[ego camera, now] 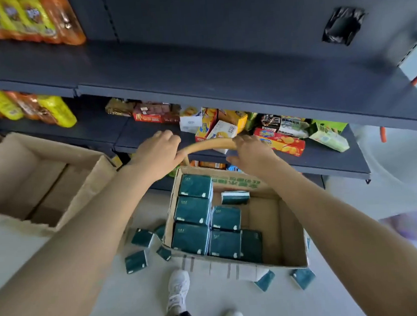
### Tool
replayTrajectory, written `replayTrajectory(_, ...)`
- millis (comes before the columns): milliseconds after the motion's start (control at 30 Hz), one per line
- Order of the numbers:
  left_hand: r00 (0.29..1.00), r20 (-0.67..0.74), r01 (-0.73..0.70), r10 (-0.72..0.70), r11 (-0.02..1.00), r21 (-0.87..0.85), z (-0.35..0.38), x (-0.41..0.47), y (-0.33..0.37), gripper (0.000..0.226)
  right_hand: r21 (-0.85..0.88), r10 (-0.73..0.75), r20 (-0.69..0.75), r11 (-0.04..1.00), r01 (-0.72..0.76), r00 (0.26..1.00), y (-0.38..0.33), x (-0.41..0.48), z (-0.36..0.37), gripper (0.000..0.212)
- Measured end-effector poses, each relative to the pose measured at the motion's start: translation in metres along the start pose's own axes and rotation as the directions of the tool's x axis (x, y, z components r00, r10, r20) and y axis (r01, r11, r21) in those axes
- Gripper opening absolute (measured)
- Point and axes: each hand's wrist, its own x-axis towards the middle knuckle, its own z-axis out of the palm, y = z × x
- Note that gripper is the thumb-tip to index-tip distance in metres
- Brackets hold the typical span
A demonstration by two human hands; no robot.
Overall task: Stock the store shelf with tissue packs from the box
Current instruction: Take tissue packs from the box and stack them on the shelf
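Cardboard boxes: two, the near box (pixel 291 226) and the left box (pixel 86 191); a possible third at far left is unclear.
Dark green tissue packs (pixel 192 209): seven in the near box, about six loose on the floor (pixel 109 300), some half hidden.
Hands: two, left hand (pixel 157 151) and right hand (pixel 251 152).
White shoes (pixel 178 290): two.

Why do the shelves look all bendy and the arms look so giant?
Head view: the wide-angle lens bows the shelf edge and stretches the left forearm and right forearm toward the corners; the orange and yellow packs top left are smeared; the green tissue packs in the cardboard box look sharpest; lighting is soft, no hard shadows.
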Motion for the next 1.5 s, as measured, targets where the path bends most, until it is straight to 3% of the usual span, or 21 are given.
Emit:
replayTrajectory(300, 0.952, 0.29, -0.083, 0.1, 0.994, -0.07, 0.124, 0.012, -0.059, 0.044, 0.089, 0.158, 0.365, 0.975, -0.204, 0.917, -0.04, 0.036, 0.134, 0.052)
replayTrajectory(567, 0.915, 0.34, -0.169, 0.219, 0.971, -0.17, 0.197, 0.024, -0.075, 0.041, 0.259, 0.301, 0.549, 0.826, -0.5, 0.78, -0.067, 0.055, 0.227, 0.063)
replayTrajectory(800, 0.908, 0.344, -0.162, 0.241, 0.956, -0.243, 0.226, 0.026, -0.075, 0.041, 0.487, 0.478, 0.578, 0.447, -0.75, 0.661, -0.086, 0.069, 0.281, 0.056)
replayTrajectory(967, 0.932, 0.281, -0.162, 0.228, 0.958, -0.236, 0.231, 0.026, -0.073, 0.031, 0.554, 0.549, 0.552, 0.321, -0.768, 0.628, -0.09, 0.07, 0.292, 0.044)
replayTrajectory(1167, 0.936, 0.31, -0.065, 0.167, 0.947, -0.315, 0.227, 0.029, -0.052, 0.04, 0.659, 0.534, 0.625, 0.029, -0.751, 0.569, -0.062, 0.044, 0.277, 0.026)
replayTrajectory(1267, 0.933, 0.344, 0.039, 0.105, 0.921, -0.387, 0.227, 0.03, -0.037, 0.039, 0.67, 0.538, 0.655, -0.089, -0.737, 0.53, -0.039, 0.023, 0.275, 0.032)
replayTrajectory(1367, 0.875, 0.474, 0.144, 0.099, 0.882, -0.45, 0.234, 0.026, -0.022, 0.037, 0.689, 0.545, 0.674, -0.22, -0.691, 0.499, -0.016, 0.003, 0.276, 0.024)
replayTrajectory(1500, 0.705, 0.698, 0.208, 0.124, 0.905, -0.372, 0.255, 0.015, -0.014, 0.043, 0.671, 0.542, 0.718, -0.369, -0.643, 0.437, 0.008, -0.023, 0.283, 0.016)
